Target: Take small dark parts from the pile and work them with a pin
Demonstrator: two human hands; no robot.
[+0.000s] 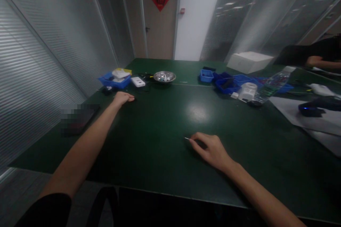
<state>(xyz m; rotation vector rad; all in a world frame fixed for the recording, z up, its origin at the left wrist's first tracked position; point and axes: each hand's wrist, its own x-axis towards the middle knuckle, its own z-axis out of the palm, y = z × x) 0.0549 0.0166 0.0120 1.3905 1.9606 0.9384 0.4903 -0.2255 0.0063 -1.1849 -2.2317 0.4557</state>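
My right hand [211,149] rests low over the green tabletop, right of the middle. Its thumb and forefinger pinch a short, thin, silvery stick-like piece [187,138] whose tip points left; its exact kind is too small to tell. Farther off on the left, my left hand [123,98] reaches out over the table with its fingers closed together. A small dark spot shows by those fingertips, but what they hold, if anything, cannot be made out. Beyond this hand stand a blue tray [117,84] with white and yellow items and a white device [138,82].
A round metal bowl [164,81] holds small items at the back. Blue bins [206,75], a white box [247,62], a plastic bottle [275,85] and paper sheets [289,111] lie to the right. Another person's arm [322,62] shows far right. A pixelated dark object [81,118] lies left.
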